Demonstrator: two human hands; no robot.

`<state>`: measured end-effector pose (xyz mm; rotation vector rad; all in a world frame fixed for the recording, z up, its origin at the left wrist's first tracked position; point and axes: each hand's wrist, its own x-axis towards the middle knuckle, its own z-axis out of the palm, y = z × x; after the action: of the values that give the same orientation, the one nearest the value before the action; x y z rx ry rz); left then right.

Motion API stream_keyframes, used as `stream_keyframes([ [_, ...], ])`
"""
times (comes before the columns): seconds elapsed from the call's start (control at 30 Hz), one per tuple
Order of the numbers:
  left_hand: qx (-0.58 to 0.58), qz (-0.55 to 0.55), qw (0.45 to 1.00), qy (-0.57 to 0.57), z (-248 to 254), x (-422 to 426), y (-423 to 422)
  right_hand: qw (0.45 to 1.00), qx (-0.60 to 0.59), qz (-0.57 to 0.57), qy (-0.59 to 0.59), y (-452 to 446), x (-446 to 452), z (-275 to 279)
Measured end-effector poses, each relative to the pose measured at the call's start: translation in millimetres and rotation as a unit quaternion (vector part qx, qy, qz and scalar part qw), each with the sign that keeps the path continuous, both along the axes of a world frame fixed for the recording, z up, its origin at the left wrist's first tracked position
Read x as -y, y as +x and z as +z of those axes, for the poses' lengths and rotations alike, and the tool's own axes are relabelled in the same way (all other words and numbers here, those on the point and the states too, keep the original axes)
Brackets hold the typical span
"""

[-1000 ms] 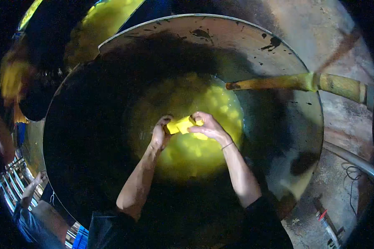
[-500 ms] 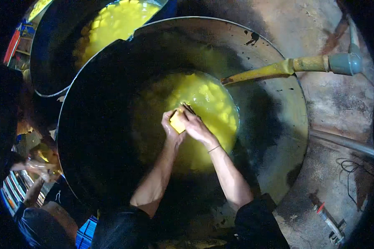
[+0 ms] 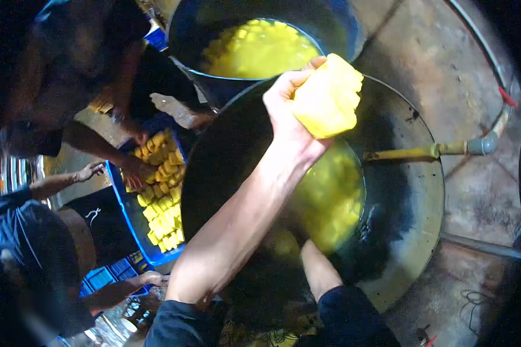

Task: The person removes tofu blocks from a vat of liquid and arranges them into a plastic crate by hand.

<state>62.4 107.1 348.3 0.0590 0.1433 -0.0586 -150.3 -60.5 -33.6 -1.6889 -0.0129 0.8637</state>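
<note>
Raised high over the large dark vat (image 3: 408,254), my left hand (image 3: 286,104) is wrapped round a stack of yellow tofu blocks (image 3: 328,98). The stack looks wet, and its right side is uneven, with several block edges showing. Below it, yellow liquid (image 3: 336,196) with more tofu blocks fills the bottom of the vat. My right forearm (image 3: 319,270) reaches down into the vat. My right hand is hidden in the murky liquid, so its fingers cannot be seen.
A blue crate (image 3: 156,258) packed with yellow blocks stands to the left, with co-workers' hands (image 3: 136,172) in and around it. A second vat (image 3: 188,34) of yellow blocks stands behind. A pipe (image 3: 446,150) juts over the right rim.
My hands have parted. The left has risen up out of the vat with the tofu; the right has gone down into the liquid. The view has swung left, bringing in the blue crate and co-workers.
</note>
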Motion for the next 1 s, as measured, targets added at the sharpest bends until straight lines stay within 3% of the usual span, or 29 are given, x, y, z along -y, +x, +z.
stream_keyframes([
  [0.1, 0.054, 0.044, 0.998, -0.003, 33, -62, -44, 0.986, -0.127, 0.047, 0.093, 24, -3, 61],
  [0.17, 0.014, 0.102, 0.995, 0.02, 30, -104, -74, 0.986, -0.065, 0.146, 0.041, 42, -22, 109],
  [0.2, 0.108, 0.074, 0.991, -0.034, 19, -125, -86, 0.986, -0.139, 0.076, 0.05, 50, -39, 155],
  [0.23, 0.031, 0.103, 0.994, -0.038, 25, -136, -101, 0.988, -0.07, 0.136, 0.033, 60, -50, 196],
  [0.33, 0.108, 0.117, 0.987, -0.026, -13, -184, -145, 0.963, 0.063, 0.198, 0.17, 59, -124, 354],
  [0.37, 0.121, 0.118, 0.986, -0.008, -27, -196, -159, 0.973, 0.047, 0.166, 0.155, 46, -146, 392],
  [0.4, 0.042, 0.146, 0.988, 0.011, -50, -210, -176, 0.985, 0.009, 0.141, 0.101, 34, -170, 427],
  [0.47, -0.013, 0.136, 0.991, 0.01, -95, -218, -205, 0.974, 0.125, 0.182, 0.055, 17, -207, 452],
  [0.5, -0.007, 0.122, 0.992, -0.011, -101, -223, -222, 0.96, 0.18, 0.211, 0.031, 6, -226, 457],
  [0.53, -0.082, 0.122, 0.989, 0.025, -108, -223, -239, 0.919, 0.31, 0.244, 0.02, -3, -244, 447],
  [0.57, -0.158, 0.119, 0.978, 0.06, -102, -217, -253, 0.908, 0.31, 0.276, -0.049, -11, -258, 437],
  [0.6, -0.196, 0.111, 0.974, 0.017, -95, -212, -268, 0.883, 0.356, 0.285, -0.113, -19, -271, 423],
  [0.63, -0.137, 0.1, 0.985, -0.035, -116, -214, -287, 0.851, 0.401, 0.292, -0.173, -28, -285, 412],
  [0.67, -0.147, 0.085, 0.984, -0.054, -132, -213, -305, 0.851, 0.397, 0.298, -0.173, -37, -294, 405],
  [0.77, -0.221, 0.049, 0.973, -0.043, -119, -228, -340, 0.862, 0.401, 0.242, -0.194, -62, -315, 371],
  [0.8, -0.265, 0.047, 0.963, -0.016, -142, -227, -353, 0.906, 0.291, 0.283, -0.12, -67, -316, 341],
  [0.83, -0.214, 0.044, 0.969, -0.113, -165, -226, -362, 0.93, 0.177, 0.318, -0.043, -69, -315, 307],
  [0.87, -0.269, 0.047, 0.955, -0.113, -170, -237, -364, 0.944, 0.108, 0.312, 0.005, -71, -317, 275],
  [0.9, -0.323, 0.047, 0.939, -0.111, -178, -249, -363, 0.933, 0.087, 0.349, -0.001, -60, -328, 267],
  [0.97, -0.354, 0.012, 0.933, -0.063, -203, -269, -348, 0.943, -0.109, 0.304, 0.083, -35, -351, 236],
  [1.0, -0.343, 0.001, 0.939, -0.028, -207, -283, -333, 0.947, -0.107, 0.302, 0.034, -18, -361, 217],
])
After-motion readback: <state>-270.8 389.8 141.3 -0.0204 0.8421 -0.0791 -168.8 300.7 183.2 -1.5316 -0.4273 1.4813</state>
